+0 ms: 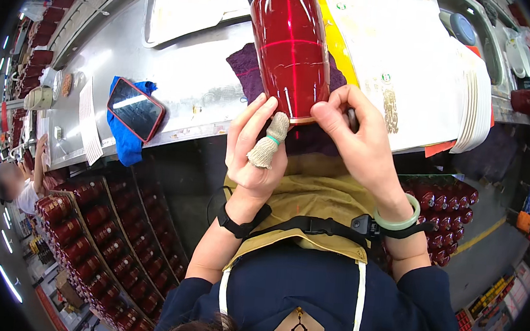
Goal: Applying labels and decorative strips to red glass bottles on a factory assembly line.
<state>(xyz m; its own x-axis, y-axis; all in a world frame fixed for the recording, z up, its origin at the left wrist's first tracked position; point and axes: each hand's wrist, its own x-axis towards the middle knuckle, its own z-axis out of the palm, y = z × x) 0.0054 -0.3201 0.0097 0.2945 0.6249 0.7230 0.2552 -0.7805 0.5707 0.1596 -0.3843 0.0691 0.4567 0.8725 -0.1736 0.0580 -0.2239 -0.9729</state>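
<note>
A glossy, deep-red bottle (290,49) lies with its neck pointing away and its wide base toward me, on a dark purple cloth (243,67) at the table's near edge. A thin gold band (301,121) runs along the base rim. My left hand (255,146) is closed around the base's left side; its thumb wears a beige cloth finger cover (266,144) tied with a green band. At the right side of the base, my right hand (361,129) presses thumb and bent index finger to the rim. A small dark thing (351,119), not clear, shows among its fingers.
White sheets with gold decals (428,72) lie right of the bottle, over a yellow strip (337,37). A phone (135,110) rests on a blue cloth (126,145) at left, near a white tray (190,4). Racks of red bottles (109,240) stand below; a person (26,190) is far left.
</note>
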